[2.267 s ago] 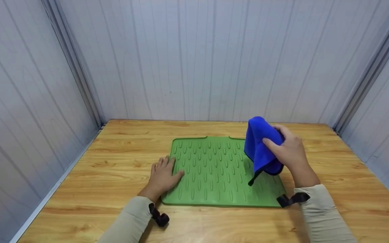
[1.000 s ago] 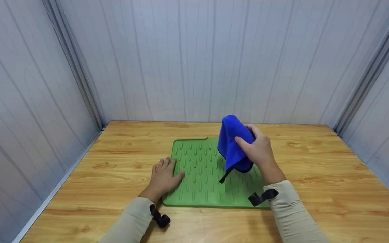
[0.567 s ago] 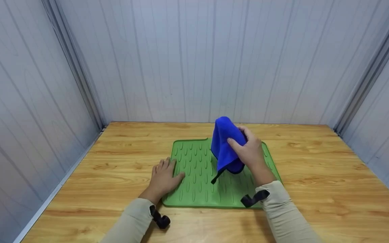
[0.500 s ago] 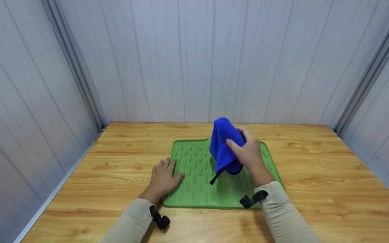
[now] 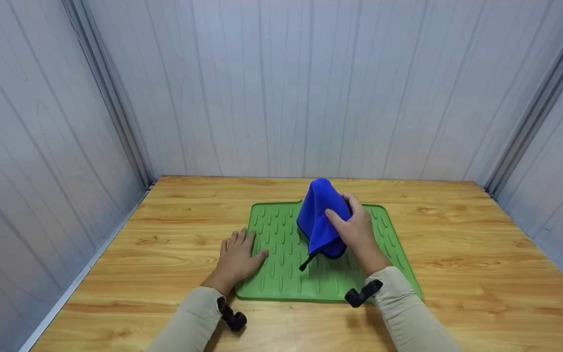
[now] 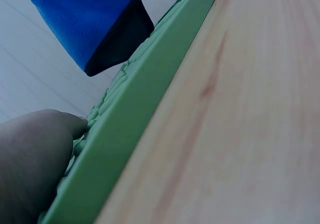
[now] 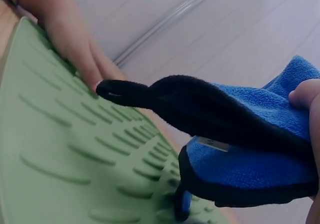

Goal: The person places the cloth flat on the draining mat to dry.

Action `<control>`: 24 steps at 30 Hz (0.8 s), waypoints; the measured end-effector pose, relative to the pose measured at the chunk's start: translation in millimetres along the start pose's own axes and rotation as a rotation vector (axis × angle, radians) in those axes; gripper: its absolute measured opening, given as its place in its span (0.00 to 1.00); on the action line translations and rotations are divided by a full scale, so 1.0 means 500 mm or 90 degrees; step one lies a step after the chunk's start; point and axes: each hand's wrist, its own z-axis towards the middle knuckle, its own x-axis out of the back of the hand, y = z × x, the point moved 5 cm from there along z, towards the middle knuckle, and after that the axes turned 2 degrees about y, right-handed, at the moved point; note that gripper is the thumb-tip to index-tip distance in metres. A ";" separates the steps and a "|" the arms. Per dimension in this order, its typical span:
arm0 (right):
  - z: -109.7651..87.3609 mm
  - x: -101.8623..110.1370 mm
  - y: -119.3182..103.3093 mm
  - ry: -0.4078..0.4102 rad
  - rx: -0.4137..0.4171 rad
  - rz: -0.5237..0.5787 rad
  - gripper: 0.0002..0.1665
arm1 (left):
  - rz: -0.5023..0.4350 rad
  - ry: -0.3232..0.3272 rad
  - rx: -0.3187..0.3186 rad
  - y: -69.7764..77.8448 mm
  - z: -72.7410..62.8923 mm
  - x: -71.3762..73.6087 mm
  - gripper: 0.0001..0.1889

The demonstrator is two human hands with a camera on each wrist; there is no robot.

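Note:
A green mat (image 5: 286, 283) with rows of raised oval ridges lies on the wooden table. My left hand (image 5: 235, 260) rests on its left edge, fingers spread and thumb on the ridges. Over the middle of the mat, my right hand (image 5: 358, 231) grips a folded blue cloth (image 5: 321, 215) with black edging, thumb on the near face. A black loop hangs from the cloth's lower corner. In the right wrist view the cloth (image 7: 250, 169) shows a fuzzy surface and a small white label. The left wrist view has the cloth (image 6: 80, 23) raised above the mat (image 6: 125, 108).
The wooden table (image 5: 477, 254) extends around the mat on every side. Pale panelled walls (image 5: 281, 88) stand behind it and at left and right. A black strap with a small mount (image 5: 363, 293) sits at the right cuff, another (image 5: 232, 315) at the left.
My right hand has carried the cloth leftward from over the mat's right side to its middle, then slightly lower in the last half second. The left hand and mat have stayed put.

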 end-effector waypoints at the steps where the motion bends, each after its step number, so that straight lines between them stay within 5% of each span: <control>1: -0.001 -0.003 0.006 -0.006 -0.003 -0.003 0.27 | 0.000 -0.001 0.000 0.000 -0.001 0.000 0.39; 24: -0.020 -0.039 0.096 -0.090 -0.053 -0.081 0.34 | -0.005 -0.001 0.002 -0.001 -0.001 0.000 0.39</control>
